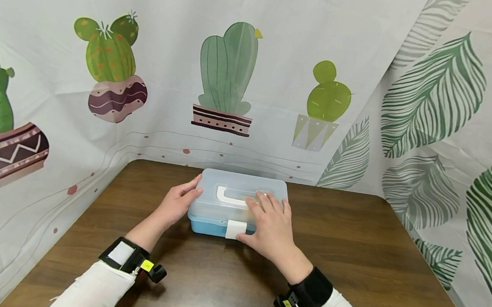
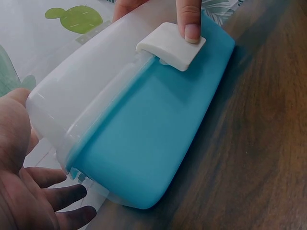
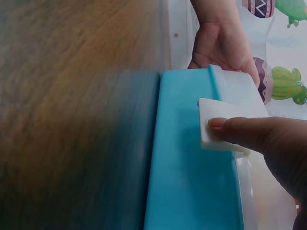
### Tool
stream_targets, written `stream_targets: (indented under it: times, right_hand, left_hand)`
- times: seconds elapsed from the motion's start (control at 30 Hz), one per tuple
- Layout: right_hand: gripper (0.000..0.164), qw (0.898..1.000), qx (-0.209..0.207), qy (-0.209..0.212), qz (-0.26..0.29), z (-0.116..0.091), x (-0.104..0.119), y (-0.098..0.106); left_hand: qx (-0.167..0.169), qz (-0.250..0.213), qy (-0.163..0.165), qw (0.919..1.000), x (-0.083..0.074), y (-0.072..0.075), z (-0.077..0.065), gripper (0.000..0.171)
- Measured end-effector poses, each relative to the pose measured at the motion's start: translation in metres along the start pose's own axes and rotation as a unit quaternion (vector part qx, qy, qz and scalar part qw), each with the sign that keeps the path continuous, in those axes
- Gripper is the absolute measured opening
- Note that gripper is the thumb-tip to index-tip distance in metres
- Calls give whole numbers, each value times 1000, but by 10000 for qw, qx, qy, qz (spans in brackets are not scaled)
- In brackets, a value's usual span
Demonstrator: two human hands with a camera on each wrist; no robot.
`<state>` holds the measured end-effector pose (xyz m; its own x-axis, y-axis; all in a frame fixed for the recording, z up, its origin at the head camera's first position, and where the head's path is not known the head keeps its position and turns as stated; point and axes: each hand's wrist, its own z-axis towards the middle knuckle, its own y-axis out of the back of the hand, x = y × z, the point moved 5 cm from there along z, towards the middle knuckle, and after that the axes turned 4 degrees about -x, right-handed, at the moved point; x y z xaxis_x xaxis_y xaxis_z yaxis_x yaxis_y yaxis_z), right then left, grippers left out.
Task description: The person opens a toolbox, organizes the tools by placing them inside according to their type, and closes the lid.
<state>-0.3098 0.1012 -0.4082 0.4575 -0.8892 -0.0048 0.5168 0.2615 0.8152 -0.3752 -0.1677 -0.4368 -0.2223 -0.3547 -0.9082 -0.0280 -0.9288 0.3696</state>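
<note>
A lidded plastic box (image 1: 206,227) sits on the table, with a pale blue base (image 2: 139,129), a translucent lid (image 1: 209,189) and a white carry handle (image 1: 226,197) on top. At its front, a white latch (image 2: 170,45) spans the seam, its lower edge standing off the blue wall. My right hand (image 1: 272,226) spreads over the lid's right part, fingers on top near the handle. Its thumb (image 3: 240,133) presses on the latch. My left hand (image 1: 178,203) is at the box's left end, thumb by the lid's corner and fingers extended along the side.
The brown wooden table (image 1: 350,256) extends in front and to both sides of the box. Behind it hangs a white cloth (image 1: 166,72) printed with cacti, and a leaf-patterned cloth (image 1: 432,185) hangs at the right. Both wrists wear black camera straps (image 1: 125,254).
</note>
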Motion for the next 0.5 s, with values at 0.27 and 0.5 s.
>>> stream_targets:
  times: [0.27, 0.5]
  right_hand:
    - [96, 9998, -170, 49, -70, -1, 1, -1]
    - [97, 9996, -258, 59, -113, 0, 2, -1]
  left_hand:
    - [-29, 40, -20, 10000, 0, 0, -1, 60]
    - [-53, 2, -26, 10000, -1, 0, 0, 60]
